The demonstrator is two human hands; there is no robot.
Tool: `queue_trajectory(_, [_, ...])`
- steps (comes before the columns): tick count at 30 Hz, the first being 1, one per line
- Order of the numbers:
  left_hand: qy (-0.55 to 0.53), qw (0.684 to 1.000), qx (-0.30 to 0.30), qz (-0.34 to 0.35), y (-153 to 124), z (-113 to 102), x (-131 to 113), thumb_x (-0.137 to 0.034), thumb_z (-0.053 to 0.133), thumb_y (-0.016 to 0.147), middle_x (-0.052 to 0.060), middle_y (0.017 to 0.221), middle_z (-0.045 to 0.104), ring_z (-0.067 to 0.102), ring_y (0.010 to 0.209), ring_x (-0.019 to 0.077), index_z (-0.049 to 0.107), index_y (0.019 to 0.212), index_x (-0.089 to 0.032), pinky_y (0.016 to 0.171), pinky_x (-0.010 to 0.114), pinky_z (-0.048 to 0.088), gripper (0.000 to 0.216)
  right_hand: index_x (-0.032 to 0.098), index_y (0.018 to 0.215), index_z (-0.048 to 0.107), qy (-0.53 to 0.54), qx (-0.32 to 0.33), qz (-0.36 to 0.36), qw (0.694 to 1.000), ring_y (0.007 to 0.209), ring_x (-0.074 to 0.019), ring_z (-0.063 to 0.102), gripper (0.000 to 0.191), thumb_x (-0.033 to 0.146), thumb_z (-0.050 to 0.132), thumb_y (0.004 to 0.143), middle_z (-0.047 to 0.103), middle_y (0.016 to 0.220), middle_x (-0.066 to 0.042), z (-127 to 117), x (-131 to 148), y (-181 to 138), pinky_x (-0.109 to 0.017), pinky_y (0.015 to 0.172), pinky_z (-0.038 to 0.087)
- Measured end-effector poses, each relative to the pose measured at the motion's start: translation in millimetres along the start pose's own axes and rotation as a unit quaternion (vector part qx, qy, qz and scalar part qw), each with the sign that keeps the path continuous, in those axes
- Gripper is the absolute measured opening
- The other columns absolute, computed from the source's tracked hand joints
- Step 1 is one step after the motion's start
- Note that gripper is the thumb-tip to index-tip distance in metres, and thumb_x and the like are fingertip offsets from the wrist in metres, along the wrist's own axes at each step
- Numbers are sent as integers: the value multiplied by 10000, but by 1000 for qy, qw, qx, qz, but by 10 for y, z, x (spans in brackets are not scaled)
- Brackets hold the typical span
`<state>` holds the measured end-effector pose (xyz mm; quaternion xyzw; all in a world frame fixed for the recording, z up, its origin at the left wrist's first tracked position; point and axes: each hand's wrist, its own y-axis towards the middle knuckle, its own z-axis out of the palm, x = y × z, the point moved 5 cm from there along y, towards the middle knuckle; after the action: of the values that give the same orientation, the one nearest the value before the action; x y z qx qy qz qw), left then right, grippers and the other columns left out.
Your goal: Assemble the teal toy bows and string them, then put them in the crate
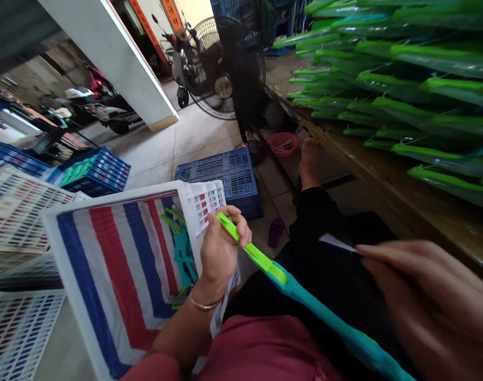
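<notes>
Head view: my left hand (222, 247) grips a lime-teal piece (313, 306), presumably steadying it—my right hand (428, 283), four o'clock, pinches a white sliver (337, 243).

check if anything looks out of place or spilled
Nothing looks clearly spilled. One mild oddity: a purple thing, perhaps a slipper, lies alone on the floor, while the foot in view is bare.
</notes>
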<state>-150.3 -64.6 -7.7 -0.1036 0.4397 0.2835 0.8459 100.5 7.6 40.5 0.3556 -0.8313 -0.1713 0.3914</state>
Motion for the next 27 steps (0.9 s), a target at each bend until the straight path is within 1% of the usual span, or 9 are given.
queue_trajectory(1, [-3,1000,10,13,-42,77,-47,-630,605,928,-11,615,558,469,477,109,678,912,-174,563,264,427,462,259,1022,701,41,6,-28,999,745,-146,667,104,294,604,1018,690,928,-55,106,172,113,-271,582,485])
queue_trajectory(3, [-13,999,26,31,-119,203,-113,-632,586,934,-13,596,542,446,470,111,656,863,-184,548,259,408,459,211,973,649,123,28,-78,989,740,-114,640,107,152,568,1011,645,906,-43,325,505,334,-227,605,484])
queue_trajectory(5, [-28,998,39,41,-181,280,-145,-606,589,936,-13,577,524,436,480,119,629,813,-187,541,256,395,438,191,945,603,174,47,-109,978,713,-101,606,141,97,519,1008,599,887,-31,491,766,483,-213,609,480])
queue_trajectory(7, [-49,996,57,46,-223,318,-157,-570,584,940,-14,554,507,428,488,127,610,784,-190,541,257,391,412,183,945,586,186,60,-127,972,692,-104,583,142,98,493,1011,571,880,-27,584,918,539,-222,590,468])
queue_trajectory(11, [-79,990,111,50,-253,329,-153,-533,528,958,-15,526,481,413,489,138,594,770,-194,527,258,378,393,170,939,601,178,70,-143,971,660,-98,551,156,98,482,1011,550,873,-27,605,957,499,-224,559,440])
queue_trajectory(14, [-88,986,133,47,-248,321,-140,-530,520,953,-19,521,455,409,490,142,585,767,-197,508,250,364,387,163,1040,632,191,76,-149,967,684,-88,563,178,67,488,999,553,884,-26,579,931,456,-198,568,451])
queue_trajectory(17, [-91,986,135,43,-245,322,-122,-553,520,938,-22,535,443,385,467,129,555,741,-201,485,244,339,405,157,1086,641,213,83,-150,962,706,-89,580,207,58,483,997,552,882,-26,577,940,434,-192,581,472])
queue_trajectory(21, [-78,987,131,41,-260,329,-97,-570,506,926,-18,532,435,384,459,127,510,709,-208,490,255,339,422,157,1034,639,217,72,-141,963,661,-101,566,199,75,460,1009,547,861,-30,596,957,433,-218,552,472])
queue_trajectory(27, [-54,991,117,25,-267,329,-92,-621,525,906,-18,496,417,383,452,141,463,685,-219,456,259,308,463,167,933,601,228,59,-135,962,668,-118,555,196,66,446,999,540,824,-35,644,986,443,-219,546,469])
